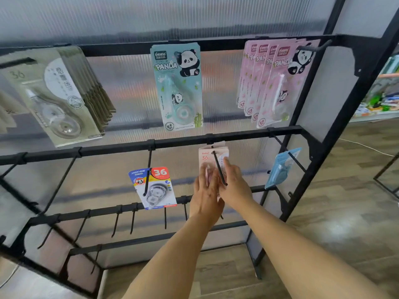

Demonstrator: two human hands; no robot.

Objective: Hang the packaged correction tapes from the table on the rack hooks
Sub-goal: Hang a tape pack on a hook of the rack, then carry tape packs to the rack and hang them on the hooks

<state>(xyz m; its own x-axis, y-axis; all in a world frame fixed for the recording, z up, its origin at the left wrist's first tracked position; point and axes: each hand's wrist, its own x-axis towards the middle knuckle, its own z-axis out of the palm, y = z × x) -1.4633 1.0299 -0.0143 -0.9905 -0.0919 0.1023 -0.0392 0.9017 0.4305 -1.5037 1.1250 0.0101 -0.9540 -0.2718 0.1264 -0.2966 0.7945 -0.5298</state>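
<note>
A pink packaged correction tape (208,157) marked 36 hangs on a black hook (219,167) of the rack's middle bar (183,142). Both of my hands are on it. My left hand (205,195) holds the pack's left side from below, fingers up along it. My right hand (234,186) holds its right side, fingers by the hook. The pack's lower half is hidden behind my hands. A blue, red and yellow 36 pack (154,187) hangs on the hook to the left. A blue pack (280,168) hangs to the right.
On the top bar hang grey-green packs (62,98), one mint panda pack (180,87) and several pink panda packs (274,80). Bare black hooks (132,221) line the lower bar. Wood floor lies to the right, with a stocked shelf (382,98) beyond.
</note>
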